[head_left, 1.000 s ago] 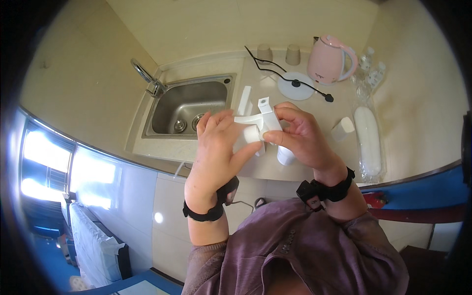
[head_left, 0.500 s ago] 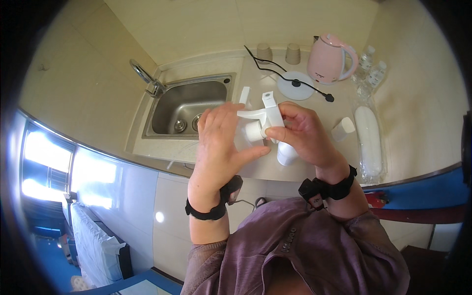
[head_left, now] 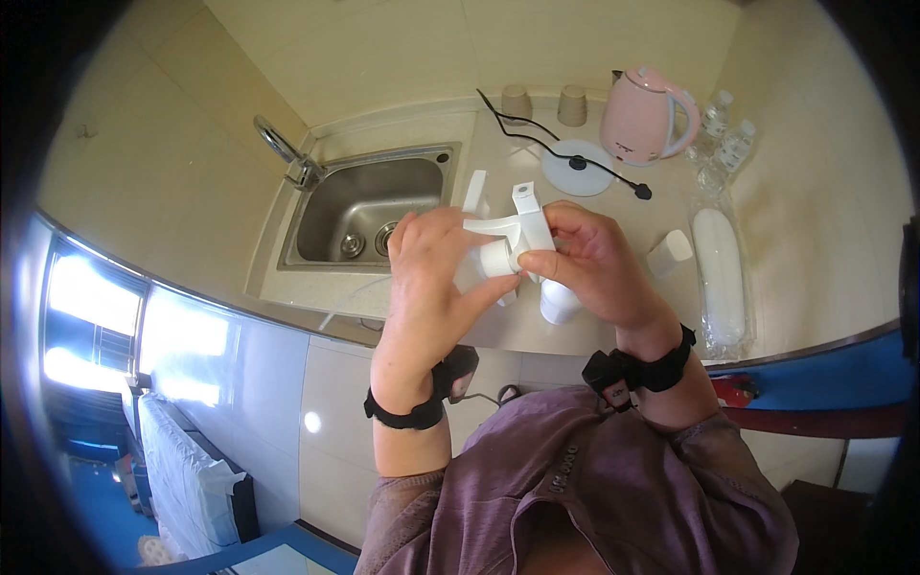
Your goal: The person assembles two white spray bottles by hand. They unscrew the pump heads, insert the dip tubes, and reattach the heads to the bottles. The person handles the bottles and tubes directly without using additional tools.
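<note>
A pale counter [head_left: 508,174] seen from above holds one steel sink [head_left: 326,211] with one tap [head_left: 278,139] at the upper left; toward the upper right are two beige cups [head_left: 572,105], one pink kettle [head_left: 637,120], one round white base [head_left: 565,180], one black cord with a plug [head_left: 642,192] and two clear bottles [head_left: 735,146]. Near right of centre are one short white cylinder [head_left: 676,246] and one clear-wrapped white pack [head_left: 718,278]. The white spray head [head_left: 530,230] is raised mid-frame between two hands, its ribbed collar [head_left: 494,257] facing left; one white cup-like container [head_left: 556,303] shows just below it. The right hand [head_left: 596,254] is closed to a pinch, thumb in front and fingers behind, gripping the spray head. The left hand [head_left: 429,264] is half open, thumb and fingers well apart beside the collar; whether it grips anything cannot be told. A thin clear tube [head_left: 356,292] shows left of that hand.
</note>
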Motion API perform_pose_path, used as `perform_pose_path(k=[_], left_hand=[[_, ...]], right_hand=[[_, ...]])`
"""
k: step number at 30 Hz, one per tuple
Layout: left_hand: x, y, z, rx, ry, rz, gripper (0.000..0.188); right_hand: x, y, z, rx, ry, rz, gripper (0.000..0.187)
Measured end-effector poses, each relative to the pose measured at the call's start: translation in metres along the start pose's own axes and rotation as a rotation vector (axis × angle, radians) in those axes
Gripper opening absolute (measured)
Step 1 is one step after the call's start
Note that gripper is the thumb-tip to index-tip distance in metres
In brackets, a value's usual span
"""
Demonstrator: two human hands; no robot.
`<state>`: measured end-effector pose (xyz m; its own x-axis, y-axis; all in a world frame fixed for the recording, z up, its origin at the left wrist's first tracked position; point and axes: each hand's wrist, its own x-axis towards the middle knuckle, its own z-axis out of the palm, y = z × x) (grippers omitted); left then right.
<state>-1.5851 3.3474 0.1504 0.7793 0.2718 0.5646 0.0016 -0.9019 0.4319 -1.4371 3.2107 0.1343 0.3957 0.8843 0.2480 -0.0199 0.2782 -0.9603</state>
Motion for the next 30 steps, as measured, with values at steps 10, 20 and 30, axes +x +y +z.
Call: perform_pose_path(k=[10,20,30], left_hand=[[0.004,0.004,0.003,-0.009,0.010,-0.016,0.040],[0.007,0.007,0.002,-0.026,0.021,-0.043,0.040],[0.009,0.006,0.003,0.066,-0.028,-0.003,0.043]], right_hand=[[-0.001,0.001,-0.002,0.020,0.010,0.029,0.021],[0.002,0.003,-0.007,0.004,0.009,0.014,0.021],[0.002,0.005,-0.009,0.013,0.009,0.017,0.022]])
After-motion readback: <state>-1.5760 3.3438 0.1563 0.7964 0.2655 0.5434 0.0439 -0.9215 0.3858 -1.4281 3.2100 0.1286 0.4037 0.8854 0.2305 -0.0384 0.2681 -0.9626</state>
